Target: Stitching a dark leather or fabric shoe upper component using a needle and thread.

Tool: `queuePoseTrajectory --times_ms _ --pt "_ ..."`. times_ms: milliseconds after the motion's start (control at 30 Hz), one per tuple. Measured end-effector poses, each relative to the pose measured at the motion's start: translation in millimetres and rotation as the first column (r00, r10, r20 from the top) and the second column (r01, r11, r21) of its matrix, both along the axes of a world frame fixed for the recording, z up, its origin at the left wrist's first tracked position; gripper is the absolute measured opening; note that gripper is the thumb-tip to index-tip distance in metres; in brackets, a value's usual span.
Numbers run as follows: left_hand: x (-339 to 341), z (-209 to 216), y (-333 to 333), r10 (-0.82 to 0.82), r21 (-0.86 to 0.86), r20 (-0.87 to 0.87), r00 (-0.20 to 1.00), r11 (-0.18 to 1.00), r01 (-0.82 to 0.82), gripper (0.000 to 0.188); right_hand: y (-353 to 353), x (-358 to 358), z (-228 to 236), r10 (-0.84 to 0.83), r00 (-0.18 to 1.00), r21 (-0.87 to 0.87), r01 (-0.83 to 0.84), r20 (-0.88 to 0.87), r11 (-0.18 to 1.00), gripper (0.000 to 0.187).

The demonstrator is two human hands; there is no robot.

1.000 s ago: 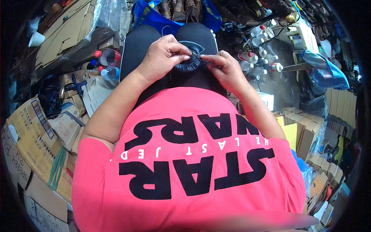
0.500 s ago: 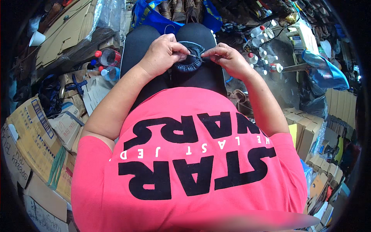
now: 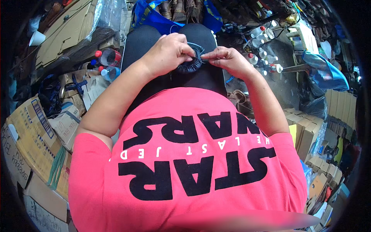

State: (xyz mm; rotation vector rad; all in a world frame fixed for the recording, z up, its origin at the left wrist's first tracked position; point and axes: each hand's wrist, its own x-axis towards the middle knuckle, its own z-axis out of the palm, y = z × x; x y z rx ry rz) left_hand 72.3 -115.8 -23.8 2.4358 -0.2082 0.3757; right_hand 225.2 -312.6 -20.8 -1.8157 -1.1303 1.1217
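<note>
Shoe upper point(image 3: 192, 62), dark and curved, sits on the lap just above the pink shirt point(image 3: 185, 162), pinched by left hand point(image 3: 168, 52) and right hand point(image 3: 228, 60), its edge seemingly partway worked.

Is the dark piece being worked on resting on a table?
No: the dark round piece sits on the person's lap, held by the left hand and right hand.

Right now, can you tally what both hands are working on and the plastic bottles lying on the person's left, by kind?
Hands: 2, left hand and right hand
Dark round ribbed piece, gripped by both hands: 1
Red-capped plastic bottles: 2
Total: 5
</note>
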Motion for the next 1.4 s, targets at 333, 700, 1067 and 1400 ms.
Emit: queuePoseTrajectory --times_ms 333,700,1067,1400 --pt "-5.9 -19.5 -10.1 0.034 -0.666 -0.409 0.912 0.672 -0.324 0.016 1.9 -9.8 -8.4 -0.205 0.928 -0.055 0.198 -0.311 0.979 0.029" --pt "10.1 -23.4 -14.8 -0.038 -0.682 -0.377 0.926 0.687 -0.250 0.009 16.6 -12.9 1.4 -0.210 0.976 -0.004 0.210 -0.049 0.978 0.013" --pt "-5.0 -3.6 -3.2 0.138 -0.379 -0.355 0.925 0.883 -0.277 0.011 -0.3 4.5 -14.1 -0.257 0.900 0.028 0.285 -0.351 0.958 0.016" --pt "11.5 8.3 -7.8 0.031 -0.157 -0.307 0.951 0.984 -0.082 0.014 -47.7 5.0 13.2 -0.272 0.938 0.117 0.301 -0.213 0.946 0.007"
